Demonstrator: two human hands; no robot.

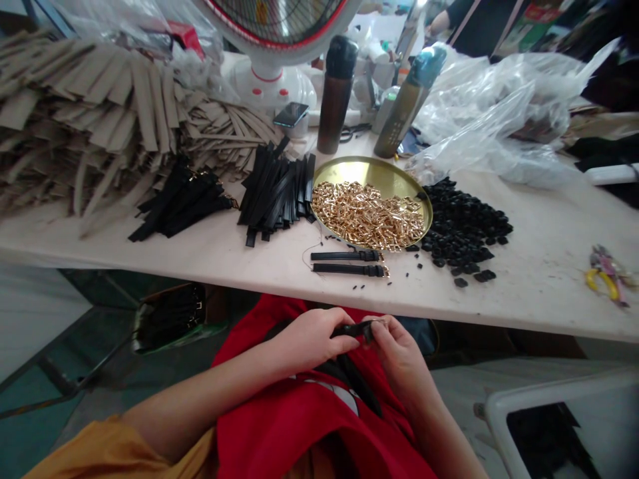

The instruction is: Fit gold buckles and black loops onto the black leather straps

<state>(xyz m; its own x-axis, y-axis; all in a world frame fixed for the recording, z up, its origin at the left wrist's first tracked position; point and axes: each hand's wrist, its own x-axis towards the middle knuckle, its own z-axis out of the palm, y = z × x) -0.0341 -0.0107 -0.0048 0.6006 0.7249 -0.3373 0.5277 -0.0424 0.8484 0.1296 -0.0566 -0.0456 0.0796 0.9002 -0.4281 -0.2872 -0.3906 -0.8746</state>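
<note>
Over my lap, just below the table's front edge, my left hand (319, 336) pinches a short black strap (352, 329). My right hand (397, 342) grips the strap's other end, where a bit of metal shows between the fingertips. Two black straps with gold buckles (349, 269) lie side by side on the table ahead of my hands. Behind them is a round gold tray (349, 167) heaped with gold buckles (369, 213). A pile of small black loops (462, 223) spreads to its right, and a stack of plain black straps (277, 189) lies to its left.
A bundle of black buckled straps (182, 199) lies left, before heaped beige strips (100, 106). At the back stand a fan (269, 86) and two bottles (337, 100), (409, 106). Clear plastic bags (499, 120) and yellow-handled pliers (602, 283) are right. A white bin (499, 406) stands below.
</note>
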